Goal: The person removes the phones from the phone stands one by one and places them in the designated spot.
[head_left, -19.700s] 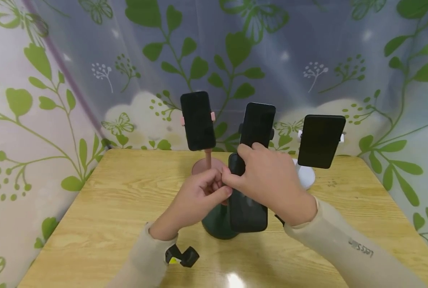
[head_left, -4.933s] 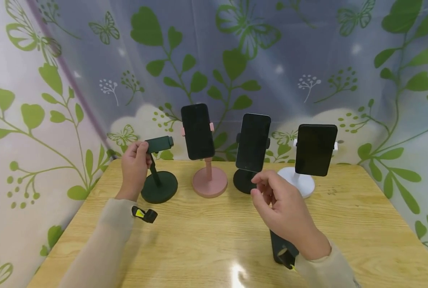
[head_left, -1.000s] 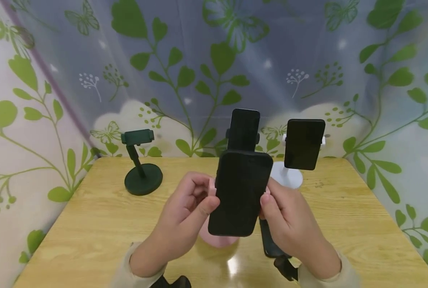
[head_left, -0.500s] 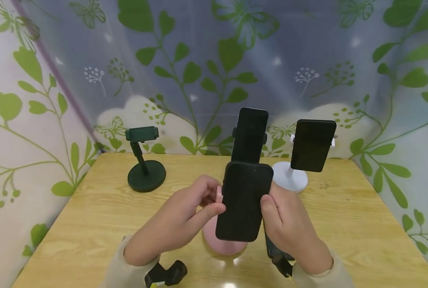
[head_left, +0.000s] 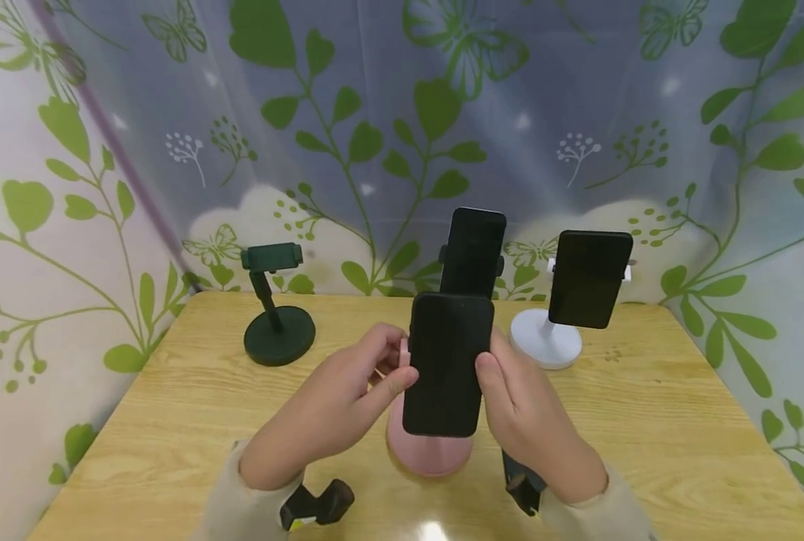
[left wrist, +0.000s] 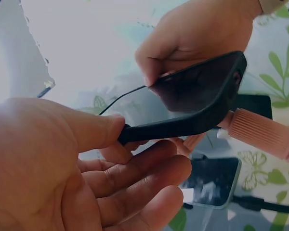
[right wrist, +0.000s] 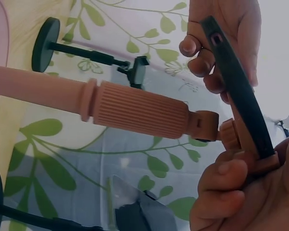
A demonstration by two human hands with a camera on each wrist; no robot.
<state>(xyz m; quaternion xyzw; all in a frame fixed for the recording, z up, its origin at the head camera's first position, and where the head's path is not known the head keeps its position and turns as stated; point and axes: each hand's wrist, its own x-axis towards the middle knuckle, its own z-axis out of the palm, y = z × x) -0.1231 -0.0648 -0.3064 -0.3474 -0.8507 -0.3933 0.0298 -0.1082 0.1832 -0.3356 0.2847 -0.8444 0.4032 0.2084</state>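
Observation:
A black phone (head_left: 448,368) sits upright in the clamp of a pink phone stand (head_left: 430,452) in front of me. With thumb and fingers, my left hand (head_left: 341,402) pinches the clamp's left end at the phone's edge; its other fingers spread loosely in the left wrist view. On the opposite side my right hand (head_left: 533,417) grips the phone's right edge, thumb at the screen's side and fingers behind. The right wrist view shows these fingers curled round the clamp's end, near the stand's ribbed pink neck (right wrist: 139,110).
A green phone stand (head_left: 279,336) with no phone stands back left. Behind the held phone, another phone (head_left: 473,252) is in a black clamp. A white stand (head_left: 545,339) bears a phone (head_left: 590,278) at right. One more phone (head_left: 512,467) lies partly hidden under my right wrist.
Earlier both hands worked at the green stand, whose phone came off; that stand went back left. The pink stand with its phone came forward. In the last second, both hands stay on it.

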